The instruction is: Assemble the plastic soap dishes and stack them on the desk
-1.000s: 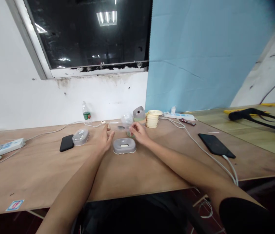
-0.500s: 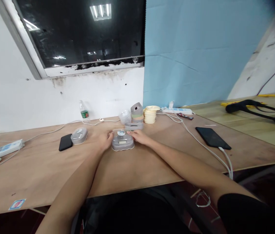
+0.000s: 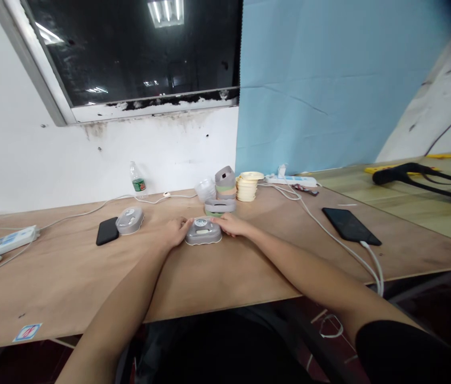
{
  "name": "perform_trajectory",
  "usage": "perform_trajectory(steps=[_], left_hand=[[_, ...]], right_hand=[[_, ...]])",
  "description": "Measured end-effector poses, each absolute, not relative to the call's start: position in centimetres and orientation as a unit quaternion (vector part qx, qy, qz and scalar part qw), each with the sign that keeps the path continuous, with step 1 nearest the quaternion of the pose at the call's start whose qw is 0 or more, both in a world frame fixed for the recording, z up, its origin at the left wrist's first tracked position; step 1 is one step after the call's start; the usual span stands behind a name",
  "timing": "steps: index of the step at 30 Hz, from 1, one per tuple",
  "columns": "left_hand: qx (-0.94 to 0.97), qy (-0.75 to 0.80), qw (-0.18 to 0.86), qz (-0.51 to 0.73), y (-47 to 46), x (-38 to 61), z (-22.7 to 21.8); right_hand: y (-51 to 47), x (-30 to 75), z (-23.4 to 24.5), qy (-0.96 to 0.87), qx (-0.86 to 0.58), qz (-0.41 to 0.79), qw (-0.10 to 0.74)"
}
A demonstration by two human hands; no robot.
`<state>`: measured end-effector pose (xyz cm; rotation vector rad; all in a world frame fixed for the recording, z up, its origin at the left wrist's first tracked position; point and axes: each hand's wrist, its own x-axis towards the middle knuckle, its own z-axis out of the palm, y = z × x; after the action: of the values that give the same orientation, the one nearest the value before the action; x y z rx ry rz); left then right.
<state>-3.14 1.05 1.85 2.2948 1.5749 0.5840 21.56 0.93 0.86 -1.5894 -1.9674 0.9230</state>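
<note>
Evenly, left hand and right hand grasped opposite ends of the grey lidded box, its long axis running between them, neither nearer.

White wall (stained) beneath dark window

Arms stretched forward, converging — both hands close together, thumbs inward.
</note>
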Motion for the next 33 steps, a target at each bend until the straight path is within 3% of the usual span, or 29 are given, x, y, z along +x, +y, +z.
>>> perform_trajectory(steps=[7,23,28,33], left_hand=[[0.797,0.531,0.134,0.253,1.2,-3.2,1.4],[0.779,0.562,0.137,0.242,1.7,-3.1,1.4],[0.718,0.614,0.031,0.326,2.2,-4.3,1.5],[0.749,0.543,-0.061,0.373,0.8,-4.1,2.4]], right_hand=[[0.8,21.5,1.1,-0.693,-0.589,0.35,0.224],[1.0,22.7,1.2,-0.761,-0.509,0.358,0.185],[0.5,22.1,1.3,-0.812,-0.478,0.304,0.141],[0.2,21.4,1.0,-0.839,-0.476,0.224,0.138]])
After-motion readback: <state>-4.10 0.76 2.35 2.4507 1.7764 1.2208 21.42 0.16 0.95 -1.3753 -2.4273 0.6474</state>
